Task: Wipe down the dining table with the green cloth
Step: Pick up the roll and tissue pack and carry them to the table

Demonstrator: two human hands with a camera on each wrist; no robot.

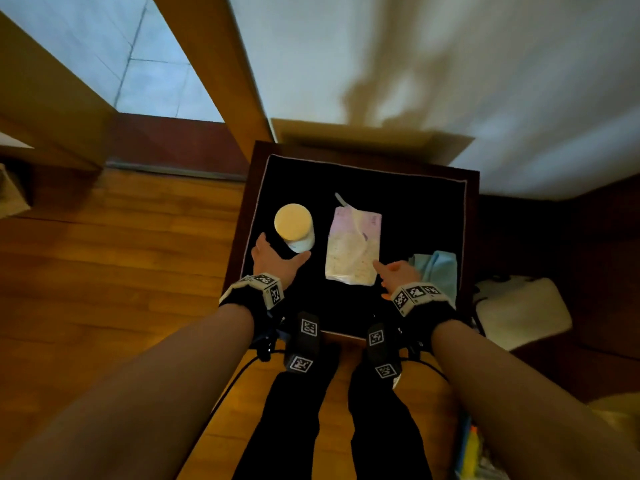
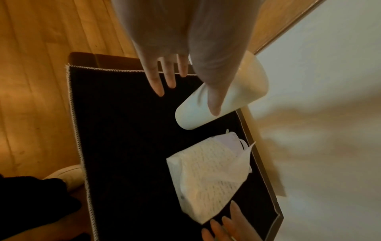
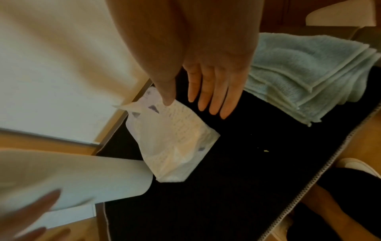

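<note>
A small dark wooden table [image 1: 242, 216] stands against a white wall, its top covered by a black mat with a pale stitched edge [image 1: 408, 202]. The folded pale green terry cloth [image 1: 439, 270] lies at the near right corner of the mat, just beside the right hand [image 1: 398, 273] on its outer side; in the right wrist view the cloth [image 3: 305, 71] sits to the right of the spread fingers [image 3: 214, 97], close to them, though whether they touch cannot be told. The right hand is open, fingers straight and holding nothing, the thumb pointing at the near edge of a white plastic tissue pack with purple print [image 1: 353, 247].

The left hand [image 1: 277, 261] is also open, thumb and fingers spread wide on either side of the base of a white cylindrical container with a pale yellow lid [image 1: 294, 225], not closed round it. In the left wrist view the thumb lies in front of the container [image 2: 243, 91]. The cloth is well apart from this hand, with the tissue pack between them.
</note>
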